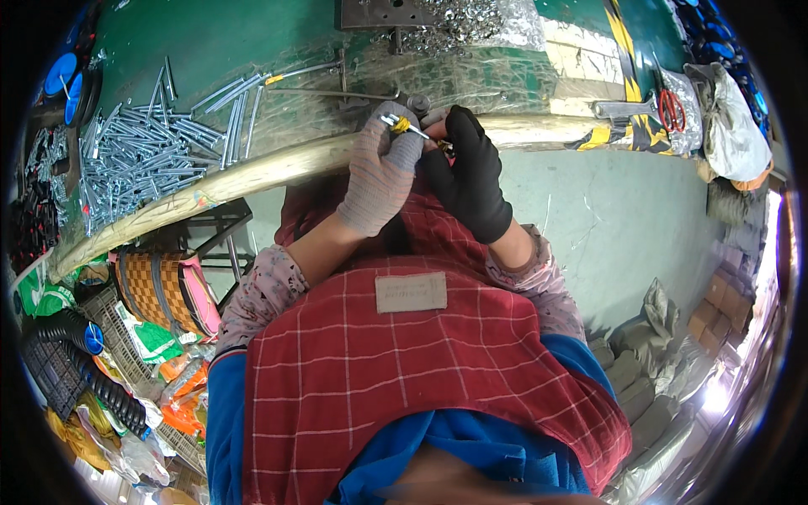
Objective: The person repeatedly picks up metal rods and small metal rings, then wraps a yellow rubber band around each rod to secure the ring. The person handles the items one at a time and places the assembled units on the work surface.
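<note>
A slim metal rod with a yellow wrap [401, 124] slants between the worker's two hands, just over the near edge of the worktable [236, 42]. The left hand [380, 172], in a grey-pink striped glove, is closed around it, the wrap showing above the fingers. Its other end runs to the bent fingertips of the right hand [473, 178], gloved in black; whether those pinch it I can't tell from here. Steel bolts [143, 151] lie heaped well to the left.
</note>
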`<state>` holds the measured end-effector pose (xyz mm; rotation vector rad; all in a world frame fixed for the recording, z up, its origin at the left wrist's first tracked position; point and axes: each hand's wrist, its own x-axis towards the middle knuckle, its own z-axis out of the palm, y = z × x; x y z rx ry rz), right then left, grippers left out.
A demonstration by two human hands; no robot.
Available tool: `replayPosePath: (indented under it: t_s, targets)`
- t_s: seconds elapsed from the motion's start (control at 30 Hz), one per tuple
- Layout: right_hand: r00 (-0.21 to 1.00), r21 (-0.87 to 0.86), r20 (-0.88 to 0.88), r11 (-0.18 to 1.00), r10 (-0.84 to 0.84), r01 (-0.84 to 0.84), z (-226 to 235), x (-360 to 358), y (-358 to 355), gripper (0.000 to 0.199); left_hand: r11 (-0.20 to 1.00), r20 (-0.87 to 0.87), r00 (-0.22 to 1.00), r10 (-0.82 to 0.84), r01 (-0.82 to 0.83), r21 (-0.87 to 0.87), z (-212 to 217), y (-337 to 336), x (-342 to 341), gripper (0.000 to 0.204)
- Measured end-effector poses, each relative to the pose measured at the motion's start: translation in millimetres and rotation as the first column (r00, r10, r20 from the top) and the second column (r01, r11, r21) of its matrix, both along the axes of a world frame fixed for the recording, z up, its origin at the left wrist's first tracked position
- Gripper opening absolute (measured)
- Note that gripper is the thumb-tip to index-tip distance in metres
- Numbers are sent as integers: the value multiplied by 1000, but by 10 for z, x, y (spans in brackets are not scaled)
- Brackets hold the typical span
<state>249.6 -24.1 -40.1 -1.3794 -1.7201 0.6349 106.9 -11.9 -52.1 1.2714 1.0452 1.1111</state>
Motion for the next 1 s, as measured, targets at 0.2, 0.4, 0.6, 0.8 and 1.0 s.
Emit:
replayPosePath:
  t_s: [0.2,0.4,0.6,0.8,1.0]
  targets:
    - [996,78,-92,996,-23,31,-60,-40,133,16,996,55,995,88,-89,14,-113,109,78,4]
    - [996,105,87,994,-22,13,-28,117,223,21,998,-105,993,57,-54,36,-79,251,23,14]
    - [990,-86,31,988,134,-131,-26,246,522,20,986,-20,987,158,-157,59,-184,366,86,5]
    - [955,-273,-292,954,41,-125,-98,341,724,13,910,296,946,133,2,-414,58,444,-21,8]
    - [974,-172,224,985,42,-3,-231,219,987,36,897,417,872,255,-53,-438,-69,504,-301,9]
